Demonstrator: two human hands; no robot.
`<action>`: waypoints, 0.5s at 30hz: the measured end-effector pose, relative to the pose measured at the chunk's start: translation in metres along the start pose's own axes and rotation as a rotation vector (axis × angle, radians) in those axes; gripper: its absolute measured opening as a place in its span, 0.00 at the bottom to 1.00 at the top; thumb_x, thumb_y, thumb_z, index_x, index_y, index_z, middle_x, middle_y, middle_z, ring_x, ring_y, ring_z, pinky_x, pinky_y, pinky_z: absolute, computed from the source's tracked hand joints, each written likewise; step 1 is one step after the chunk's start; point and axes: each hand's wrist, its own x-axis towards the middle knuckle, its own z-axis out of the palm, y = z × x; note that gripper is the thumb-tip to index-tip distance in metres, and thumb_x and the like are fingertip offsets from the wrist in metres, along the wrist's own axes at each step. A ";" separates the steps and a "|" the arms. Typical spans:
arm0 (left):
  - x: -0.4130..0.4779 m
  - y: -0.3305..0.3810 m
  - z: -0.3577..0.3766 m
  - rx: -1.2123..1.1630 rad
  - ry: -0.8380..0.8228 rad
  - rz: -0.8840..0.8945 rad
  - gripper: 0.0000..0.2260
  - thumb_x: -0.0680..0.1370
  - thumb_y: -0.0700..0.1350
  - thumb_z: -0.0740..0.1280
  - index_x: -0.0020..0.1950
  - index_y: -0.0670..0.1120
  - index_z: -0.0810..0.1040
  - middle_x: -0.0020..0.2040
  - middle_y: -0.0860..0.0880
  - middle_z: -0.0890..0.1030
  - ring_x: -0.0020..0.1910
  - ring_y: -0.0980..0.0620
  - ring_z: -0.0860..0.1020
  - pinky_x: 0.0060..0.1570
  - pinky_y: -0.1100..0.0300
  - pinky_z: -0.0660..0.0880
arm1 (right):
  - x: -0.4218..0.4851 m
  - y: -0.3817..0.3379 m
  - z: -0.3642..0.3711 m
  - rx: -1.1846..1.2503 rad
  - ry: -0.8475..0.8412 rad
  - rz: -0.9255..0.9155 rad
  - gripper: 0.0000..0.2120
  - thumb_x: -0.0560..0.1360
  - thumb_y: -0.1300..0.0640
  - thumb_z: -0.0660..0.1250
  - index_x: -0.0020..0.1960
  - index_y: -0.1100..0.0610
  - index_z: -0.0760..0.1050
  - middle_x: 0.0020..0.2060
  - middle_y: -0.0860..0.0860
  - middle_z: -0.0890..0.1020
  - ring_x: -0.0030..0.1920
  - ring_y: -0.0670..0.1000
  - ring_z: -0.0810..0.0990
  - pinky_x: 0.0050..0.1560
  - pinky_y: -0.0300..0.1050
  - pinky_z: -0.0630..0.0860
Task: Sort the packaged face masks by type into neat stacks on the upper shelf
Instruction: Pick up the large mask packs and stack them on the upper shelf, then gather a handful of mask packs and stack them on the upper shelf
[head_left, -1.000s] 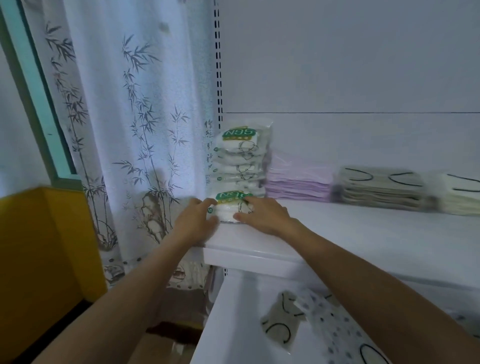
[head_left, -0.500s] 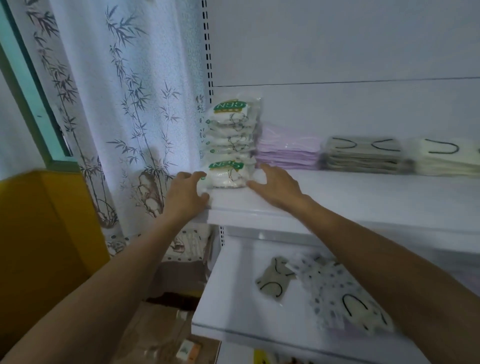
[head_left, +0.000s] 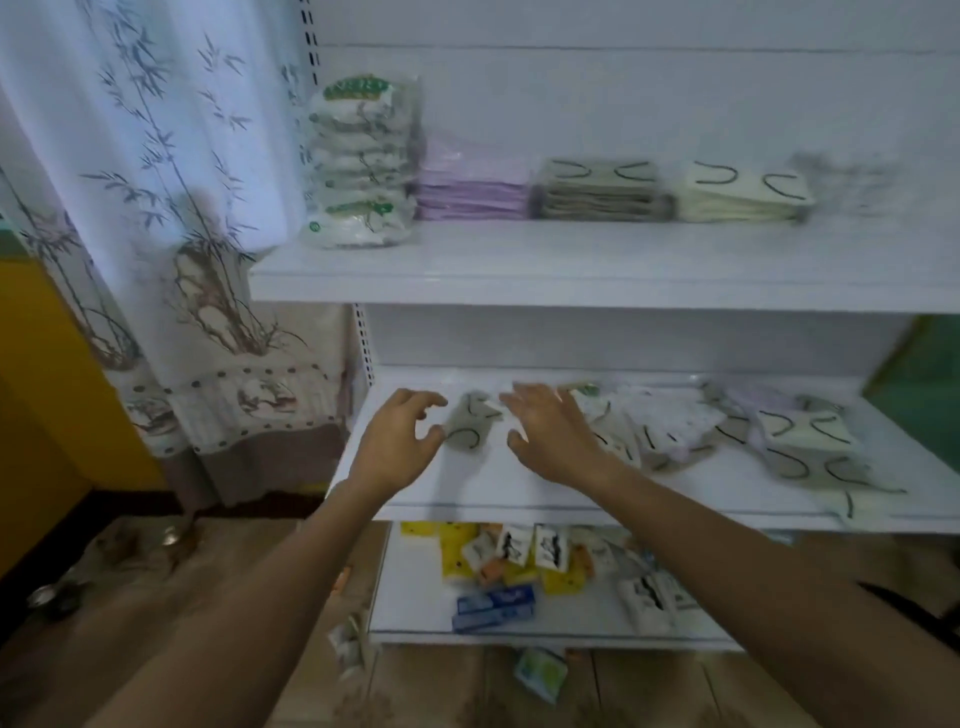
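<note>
Four stacks (head_left: 597, 192) sit side by side along the upper shelf's (head_left: 571, 270) back-left; loose packets (head_left: 800, 441) lie strewn across the lower shelf's (head_left: 519, 488) right.

Small shop. White slotted display shelving (head_left: 571, 275) holds stacked packaged face masks (head_left: 361, 166). Loose packaged goods (head_left: 498, 566) lie on the bottom shelf.

Between the left hand (head_left: 400, 441) and the right hand (head_left: 550, 436) a grey mask pack (head_left: 467, 431) is showing black loops. Right of the right hand, the loose packs (head_left: 800, 441) are mixing grey, cream and dotted white. Above the left hand, the tallest stack (head_left: 361, 171) is showing white with green labels; rightward a lilac stack (head_left: 470, 189), a grey stack (head_left: 597, 195) and a cream stack (head_left: 743, 195) are sitting, the last two bearing black loops. Left of the left hand a white curtain (head_left: 156, 156) is carrying grey bamboo
</note>
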 end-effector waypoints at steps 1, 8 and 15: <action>-0.006 -0.003 0.009 -0.010 -0.032 -0.015 0.13 0.75 0.39 0.67 0.59 0.45 0.77 0.57 0.44 0.76 0.53 0.48 0.77 0.53 0.54 0.74 | -0.014 0.011 0.014 0.011 -0.140 0.081 0.24 0.79 0.54 0.57 0.74 0.57 0.60 0.74 0.57 0.62 0.73 0.56 0.61 0.72 0.57 0.55; -0.005 -0.044 0.059 0.060 -0.135 -0.080 0.14 0.75 0.39 0.66 0.60 0.45 0.77 0.58 0.44 0.76 0.53 0.47 0.77 0.52 0.55 0.74 | -0.061 0.081 0.076 0.073 -0.450 0.391 0.27 0.80 0.51 0.55 0.76 0.54 0.52 0.74 0.54 0.59 0.73 0.55 0.58 0.72 0.57 0.55; 0.009 -0.060 0.146 -0.122 -0.172 -0.402 0.12 0.76 0.38 0.66 0.60 0.44 0.77 0.58 0.43 0.76 0.51 0.50 0.76 0.50 0.64 0.68 | -0.027 0.131 0.128 0.086 -0.452 0.391 0.26 0.80 0.53 0.57 0.75 0.56 0.55 0.73 0.55 0.60 0.71 0.57 0.60 0.68 0.52 0.61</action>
